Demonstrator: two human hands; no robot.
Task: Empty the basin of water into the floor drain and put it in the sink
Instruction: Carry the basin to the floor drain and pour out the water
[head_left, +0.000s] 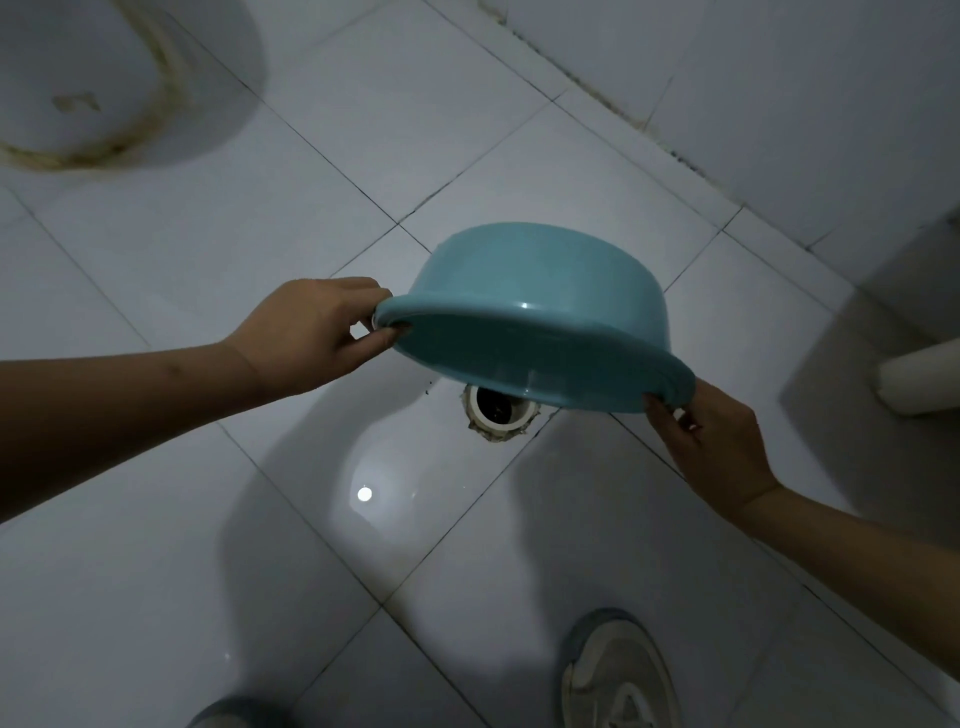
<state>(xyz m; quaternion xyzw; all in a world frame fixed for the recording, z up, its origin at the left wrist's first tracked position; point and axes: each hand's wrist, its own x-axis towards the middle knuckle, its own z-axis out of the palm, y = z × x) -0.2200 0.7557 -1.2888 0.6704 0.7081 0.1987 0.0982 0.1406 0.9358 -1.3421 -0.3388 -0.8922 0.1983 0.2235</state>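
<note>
A teal plastic basin (524, 296) hangs tipped steeply over the round floor drain (496, 415), its mouth facing down and toward me. I see its outer wall and part of the inside; no water shows in it. My left hand (317, 338) pinches the rim at the left end. At the lower right end, my right hand (711, 447) grips the rim from below. The basin's edge hides the drain's far side. The sink is out of view.
White floor tiles, wet and glossy around the drain. A toilet base (67, 88) with stained sealant sits at the top left. A tiled wall runs along the top right, with a white pipe (919, 382) at the right edge. My shoe (618, 675) stands at the bottom.
</note>
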